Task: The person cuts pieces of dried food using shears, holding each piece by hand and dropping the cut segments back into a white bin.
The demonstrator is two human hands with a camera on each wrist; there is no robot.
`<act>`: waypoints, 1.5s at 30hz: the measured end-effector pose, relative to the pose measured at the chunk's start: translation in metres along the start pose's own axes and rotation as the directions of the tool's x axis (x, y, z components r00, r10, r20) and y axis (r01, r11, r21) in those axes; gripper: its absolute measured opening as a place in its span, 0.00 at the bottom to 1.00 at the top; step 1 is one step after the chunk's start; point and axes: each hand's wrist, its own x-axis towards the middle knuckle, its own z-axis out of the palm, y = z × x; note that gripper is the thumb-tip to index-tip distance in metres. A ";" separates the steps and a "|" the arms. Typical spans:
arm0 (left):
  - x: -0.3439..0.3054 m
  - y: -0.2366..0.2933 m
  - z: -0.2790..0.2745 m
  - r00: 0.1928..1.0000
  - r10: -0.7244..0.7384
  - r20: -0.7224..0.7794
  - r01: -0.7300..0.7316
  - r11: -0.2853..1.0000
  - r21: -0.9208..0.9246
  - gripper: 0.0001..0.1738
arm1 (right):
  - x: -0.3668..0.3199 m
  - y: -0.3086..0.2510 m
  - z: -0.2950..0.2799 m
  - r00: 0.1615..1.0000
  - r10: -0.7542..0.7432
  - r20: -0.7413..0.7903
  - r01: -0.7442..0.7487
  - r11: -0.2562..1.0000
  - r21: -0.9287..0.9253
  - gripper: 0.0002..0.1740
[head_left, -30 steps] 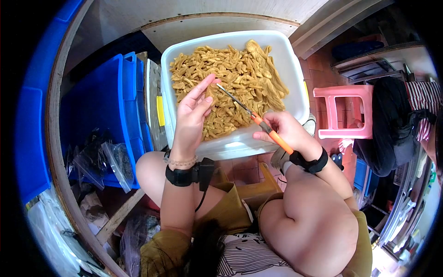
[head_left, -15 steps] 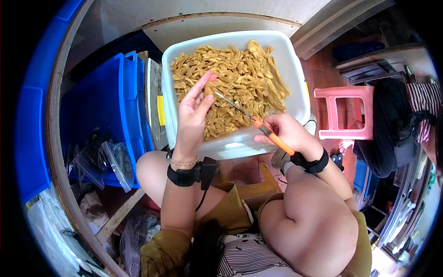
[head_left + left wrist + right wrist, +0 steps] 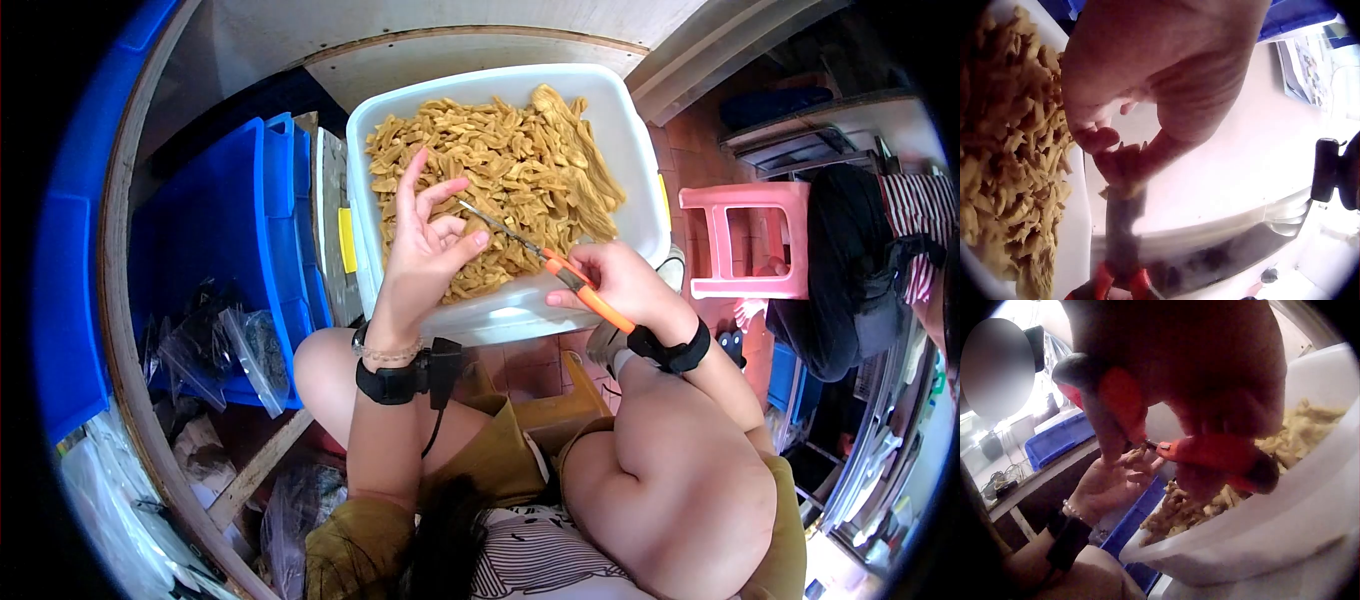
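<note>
Orange-and-black-handled scissors are gripped by my right hand, blades pointing up-left over the pile of tan-brown strips in a white tub. My left hand is at the blade tips, index finger raised and thumb apart in the head view. In the left wrist view the left hand pinches a small brown piece between the scissors' blades, whose tips show beyond it. The right wrist view shows a piece at the left fingers, beside the scissors.
Blue crates and plastic bags stand left of the tub. A pink stool is on the tiled floor to the right, with another person's dark-clothed legs beside it. A wooden panel rises behind the tub.
The left hand's index finger has straightened upward, and its thumb has moved right, away from the fingers. The right hand and scissors have barely shifted.
</note>
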 end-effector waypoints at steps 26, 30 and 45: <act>0.008 -0.014 -0.014 0.975 -0.174 -0.135 0.169 0.984 -0.050 0.12 | 0.004 0.011 0.002 0.983 0.049 -0.176 -0.038 0.997 0.060 0.21; 0.008 -0.013 -0.010 0.962 -0.180 -0.208 0.140 0.971 -0.192 0.11 | 0.001 0.000 -0.003 0.974 -0.006 -0.225 0.015 0.999 0.036 0.30; 0.004 -0.019 0.006 0.988 -0.038 -0.152 0.023 0.995 -0.094 0.05 | 0.001 -0.005 0.001 0.990 -0.017 -0.142 -0.008 0.984 -0.177 0.29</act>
